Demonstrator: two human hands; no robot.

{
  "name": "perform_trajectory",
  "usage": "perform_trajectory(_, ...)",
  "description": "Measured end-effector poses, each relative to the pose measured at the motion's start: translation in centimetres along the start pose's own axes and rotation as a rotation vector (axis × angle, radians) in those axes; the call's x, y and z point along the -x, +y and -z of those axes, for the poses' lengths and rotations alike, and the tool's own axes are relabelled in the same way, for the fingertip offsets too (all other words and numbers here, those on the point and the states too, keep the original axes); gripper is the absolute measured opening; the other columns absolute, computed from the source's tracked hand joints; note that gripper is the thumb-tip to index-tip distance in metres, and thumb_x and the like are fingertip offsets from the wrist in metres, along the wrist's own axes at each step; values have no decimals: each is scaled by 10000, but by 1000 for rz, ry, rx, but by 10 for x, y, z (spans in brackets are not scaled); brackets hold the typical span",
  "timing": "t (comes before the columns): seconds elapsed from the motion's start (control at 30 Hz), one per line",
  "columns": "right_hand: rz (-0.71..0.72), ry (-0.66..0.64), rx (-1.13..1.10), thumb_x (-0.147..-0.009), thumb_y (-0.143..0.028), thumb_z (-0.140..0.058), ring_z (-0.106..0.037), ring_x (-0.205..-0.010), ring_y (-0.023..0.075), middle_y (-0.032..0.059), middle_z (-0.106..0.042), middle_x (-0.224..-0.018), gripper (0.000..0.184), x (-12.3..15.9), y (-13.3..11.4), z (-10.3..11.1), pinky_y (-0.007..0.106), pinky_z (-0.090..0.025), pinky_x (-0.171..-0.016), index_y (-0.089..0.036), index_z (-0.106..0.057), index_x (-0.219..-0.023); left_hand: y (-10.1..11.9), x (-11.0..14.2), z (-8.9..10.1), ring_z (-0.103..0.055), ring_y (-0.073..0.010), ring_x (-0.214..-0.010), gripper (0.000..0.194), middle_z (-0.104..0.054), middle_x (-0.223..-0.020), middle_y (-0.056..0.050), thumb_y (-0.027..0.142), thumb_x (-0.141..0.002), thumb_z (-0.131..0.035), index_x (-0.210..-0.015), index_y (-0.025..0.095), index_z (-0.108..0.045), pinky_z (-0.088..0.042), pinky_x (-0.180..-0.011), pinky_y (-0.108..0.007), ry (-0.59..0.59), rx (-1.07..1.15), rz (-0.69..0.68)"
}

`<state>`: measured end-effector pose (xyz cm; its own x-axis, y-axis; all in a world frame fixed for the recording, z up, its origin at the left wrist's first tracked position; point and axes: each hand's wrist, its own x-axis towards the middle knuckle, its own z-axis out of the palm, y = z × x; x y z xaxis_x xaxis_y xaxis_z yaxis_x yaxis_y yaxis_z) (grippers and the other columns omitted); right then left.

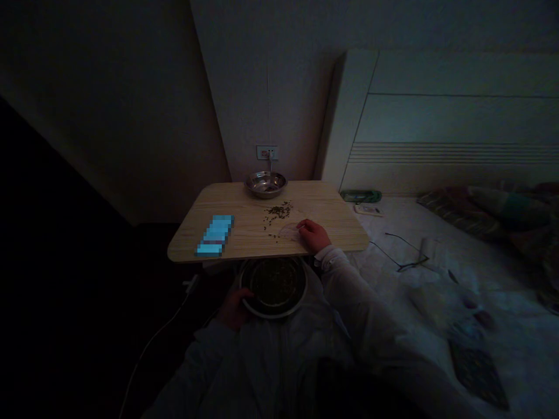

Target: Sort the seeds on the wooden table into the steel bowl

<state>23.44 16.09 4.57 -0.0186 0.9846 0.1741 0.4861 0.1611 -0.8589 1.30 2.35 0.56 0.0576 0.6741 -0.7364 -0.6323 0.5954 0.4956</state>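
My left hand (237,308) is closed on the left rim of a round, dark-centred basin (273,312) with a pale edge. The basin rests over my lap, below the table's front edge; what lies inside is too dark to tell. Over the front right of the small wooden table (336,218), my right hand (314,235) has its fingers curled. At its fingertips is a thin, see-through piece (289,231) with a faint pinkish outline. Small dark seed-like bits (280,210) lie scattered just beyond it. Towards the back stands a shiny metal bowl (265,185).
A lit phone (215,235) lies on the table's left. Behind is a wall socket (266,152) with a plug. On the bed at right are glasses (413,265), a pale remote-like object (369,210) and a green packet (360,196). A white cable (151,343) trails at lower left.
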Motion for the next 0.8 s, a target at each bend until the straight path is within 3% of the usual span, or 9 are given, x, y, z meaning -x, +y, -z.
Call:
perform_trajectory(0.27, -10, -10, -38, -670, -269, -476, -474, -592, 130, -45, -515, -562, 180, 0, 3, -1, 249, -356, -588, -197, -619, -753, 1, 6, -5, -714, -304, -915, 516, -776, -866, -111, -17, -636, -493, -1108, 97, -670, -577, -782, -385, -6, 17, 2)
perform_trajectory(0.8, -12, -60, -49, -661, -275, -498, -475, -600, 132, -44, -523, -571, 179, 1, 0, 0, 256, -350, -602, -192, -622, -760, 2, 9, -9, -725, -270, -855, 511, -763, -732, -77, -41, -649, -468, -1106, 83, -661, -577, -749, -349, 17, 16, -5)
